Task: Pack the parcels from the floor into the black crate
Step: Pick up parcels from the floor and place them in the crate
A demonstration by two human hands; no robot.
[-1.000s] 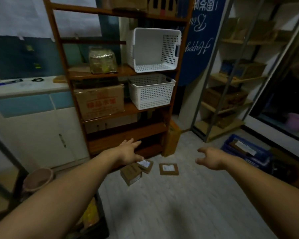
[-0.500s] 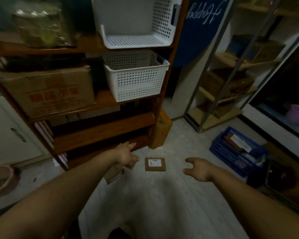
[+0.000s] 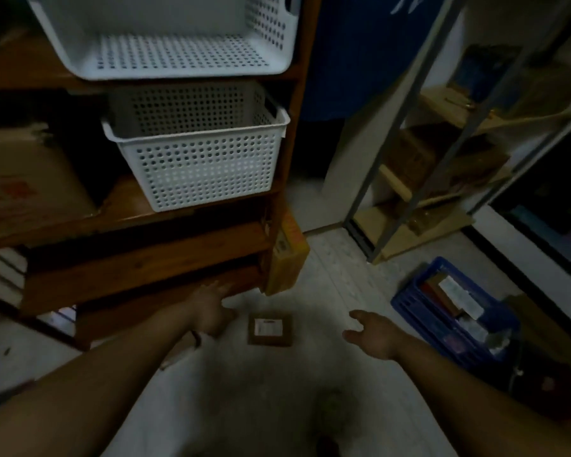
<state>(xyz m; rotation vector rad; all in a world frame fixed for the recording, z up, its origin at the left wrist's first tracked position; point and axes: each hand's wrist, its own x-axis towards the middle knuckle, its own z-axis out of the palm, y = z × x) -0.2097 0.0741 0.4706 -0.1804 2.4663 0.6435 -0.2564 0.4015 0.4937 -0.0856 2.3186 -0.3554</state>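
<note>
Left hand (image 3: 211, 313) and right hand (image 3: 373, 334), fingers loosely spread, holding nothing, flank a flat brown cardboard parcel with a white label (image 3: 270, 328). It lies on the pale floor (image 3: 244, 407), near the brown wooden shelf unit's (image 3: 139, 268) bottom right corner.

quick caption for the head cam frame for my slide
Left hand and right hand reach, open, toward a labelled parcel on the floor beside a wooden shelf.

A dim storeroom floor. A small brown parcel (image 3: 270, 328) with a white label lies flat between two open, outstretched hands: left hand (image 3: 211, 310) near a wooden shelf (image 3: 139, 275), right hand (image 3: 374, 334) near a blue crate (image 3: 419, 311).
</note>
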